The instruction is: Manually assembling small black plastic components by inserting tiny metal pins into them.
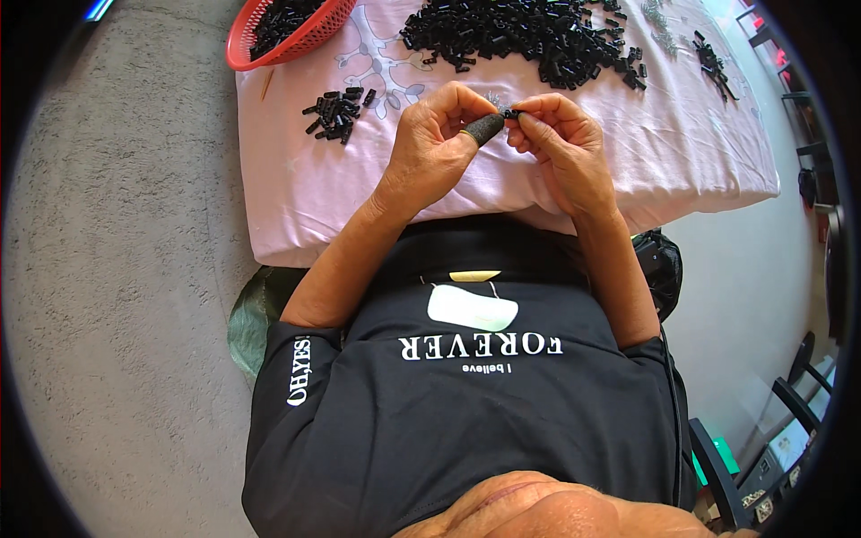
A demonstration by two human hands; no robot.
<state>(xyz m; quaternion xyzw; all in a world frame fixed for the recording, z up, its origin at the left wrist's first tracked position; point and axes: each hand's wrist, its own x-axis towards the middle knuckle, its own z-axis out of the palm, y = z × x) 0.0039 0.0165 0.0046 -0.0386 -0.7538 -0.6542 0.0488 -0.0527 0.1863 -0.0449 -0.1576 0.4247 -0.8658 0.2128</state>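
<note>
So both hands are busy here: the left hand [439,143] and right hand [572,148] are pinching a small black part [509,114] between thumb and fingertips, held up over the near half of the pink-covered table [682,166]. It's tiny and mostly hidden by the fingers, so I can't tell if it's one piece or two together. Biggest risk imo is it popping out, since there's hardly anything to grip and the dark thumb cover [485,130] on the left might dull the feel or slip. If it dropped, it'd land on loose cloth with folds, or roll toward the edge and the person's lap. Other worry is mix-ups: the little pile [336,115] on the left and the big heap [538,45] at the back look pretty much alike, so one sleeve brush or cloth tug could send pieces wandering. As for containers, the red plastic basket [314,36] at the far left corner has loads of similar black bits in it, with its top cut off by the view. There's also a greenish bag-like thing [251,327] below the table edge, but no clue what's inside.
</note>
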